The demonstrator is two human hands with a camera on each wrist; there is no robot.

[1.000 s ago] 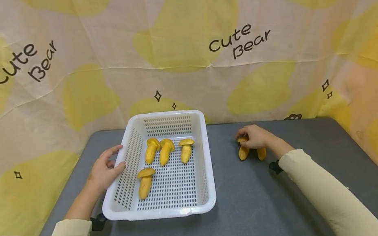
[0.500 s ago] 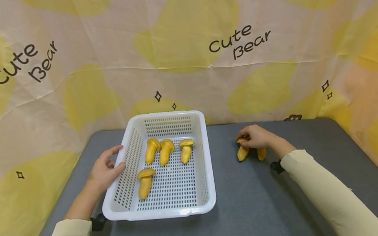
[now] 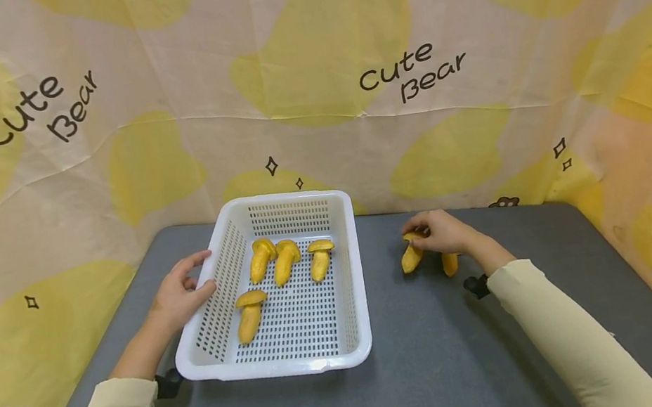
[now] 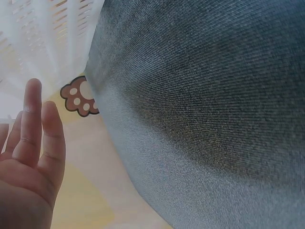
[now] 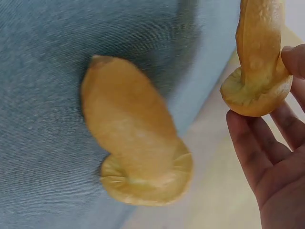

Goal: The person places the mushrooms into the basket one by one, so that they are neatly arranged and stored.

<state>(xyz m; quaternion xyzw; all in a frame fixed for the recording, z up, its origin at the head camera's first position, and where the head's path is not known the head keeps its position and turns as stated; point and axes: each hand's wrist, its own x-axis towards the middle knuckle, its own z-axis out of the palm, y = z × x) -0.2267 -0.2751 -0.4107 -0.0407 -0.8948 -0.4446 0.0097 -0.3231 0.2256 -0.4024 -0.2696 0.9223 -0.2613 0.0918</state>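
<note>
With thumb and fingertips, my right hand [image 3: 445, 234] pinches a yellow mushroom [image 3: 411, 260] by its cap, right of the basket. In the right wrist view the held mushroom [image 5: 259, 43] hangs stem-up between thumb and fingers. A second mushroom [image 5: 131, 124] lies on the grey tabletop there, and in the head view it shows partly below the palm. My left hand [image 3: 178, 299] rests at the left rim of a white perforated basket [image 3: 356, 284], fingertips touching the edge. Its fingers look mostly straight in the left wrist view. Several mushrooms [image 3: 252, 315] lie inside the basket.
The grey table [image 3: 417, 374] extends around the basket. A cloth backdrop [image 3: 306, 78] with yellow patches and "Cute Bear" lettering rises behind the table and at both sides.
My right hand has lifted one mushroom and shifted it slightly left, apart from the other one on the table. The left hand and basket have stayed in place.
</note>
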